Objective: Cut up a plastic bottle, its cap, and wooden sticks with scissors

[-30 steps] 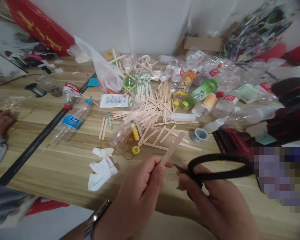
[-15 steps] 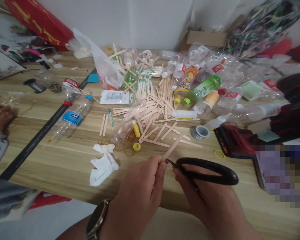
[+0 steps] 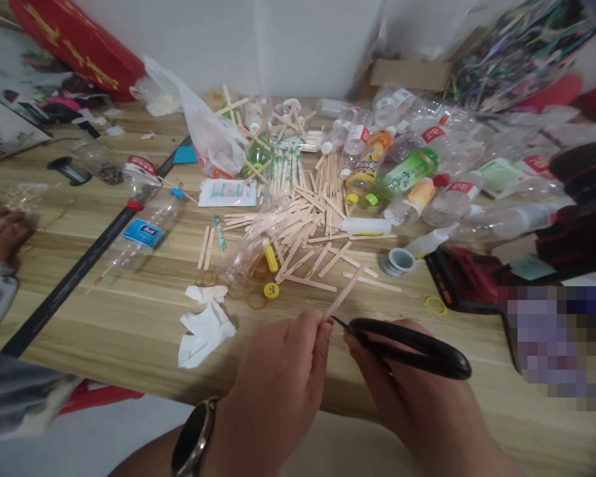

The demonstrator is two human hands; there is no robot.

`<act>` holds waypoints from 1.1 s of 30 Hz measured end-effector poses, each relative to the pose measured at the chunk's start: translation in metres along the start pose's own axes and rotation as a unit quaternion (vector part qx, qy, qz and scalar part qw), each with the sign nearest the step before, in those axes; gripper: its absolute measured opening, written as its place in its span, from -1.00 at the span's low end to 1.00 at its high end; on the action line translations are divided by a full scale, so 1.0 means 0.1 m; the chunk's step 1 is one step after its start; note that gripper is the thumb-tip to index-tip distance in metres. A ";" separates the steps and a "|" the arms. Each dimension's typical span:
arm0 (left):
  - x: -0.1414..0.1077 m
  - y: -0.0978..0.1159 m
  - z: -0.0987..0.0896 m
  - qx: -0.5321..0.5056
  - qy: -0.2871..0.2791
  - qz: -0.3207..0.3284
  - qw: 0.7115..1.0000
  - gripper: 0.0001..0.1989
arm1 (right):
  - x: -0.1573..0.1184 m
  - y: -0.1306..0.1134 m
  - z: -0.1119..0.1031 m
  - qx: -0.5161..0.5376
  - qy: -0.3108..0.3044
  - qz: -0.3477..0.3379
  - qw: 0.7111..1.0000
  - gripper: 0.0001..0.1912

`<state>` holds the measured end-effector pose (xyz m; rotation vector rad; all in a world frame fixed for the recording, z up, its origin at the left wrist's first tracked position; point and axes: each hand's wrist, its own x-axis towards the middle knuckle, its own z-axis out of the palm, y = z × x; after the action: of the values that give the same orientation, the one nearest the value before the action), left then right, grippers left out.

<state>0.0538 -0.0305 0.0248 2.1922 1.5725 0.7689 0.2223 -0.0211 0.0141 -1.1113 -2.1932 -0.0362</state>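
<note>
My left hand (image 3: 283, 377), with a watch at the wrist, pinches a wooden stick (image 3: 345, 291) that points up and to the right. Black-handled scissors (image 3: 412, 344) are in my right hand (image 3: 417, 397), and their blade tip meets the stick close to my left fingertips. Part of the blades is hidden by my fingers. Beyond my hands lies a loose pile of wooden sticks (image 3: 302, 222). White tissue pieces (image 3: 206, 334) rest on the table to the left of my left hand.
Many plastic bottles (image 3: 410, 173) crowd the back right. A red and black power tool (image 3: 464, 281) lies at the right. On the left are a blue-labelled bottle (image 3: 144, 233), a long black strip (image 3: 79, 265) and another person's hand (image 3: 2, 235). Near the middle sits a yellow cap (image 3: 271, 290).
The scissors' handle has tilted slightly downward at its right end. My left hand still holds the stick in nearly the same place.
</note>
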 end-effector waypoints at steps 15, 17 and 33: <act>-0.02 0.02 -0.02 0.005 0.003 0.008 1.000 -0.71 | 0.01 -0.01 -0.02 -0.010 0.027 -0.003 1.000 -0.79; -0.02 0.02 -0.02 0.005 -0.002 0.006 1.000 -0.71 | 0.01 -0.01 -0.03 -0.005 0.028 -0.003 1.000 -0.80; -0.06 -0.07 0.06 0.083 -0.003 0.066 0.994 -0.67 | -0.10 0.03 -0.02 -0.072 -0.027 -0.038 0.996 -0.77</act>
<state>0.0506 -0.0341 0.0149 2.4360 1.5510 0.6899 0.2293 -0.0272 0.0093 -1.1181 -2.3111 -0.2038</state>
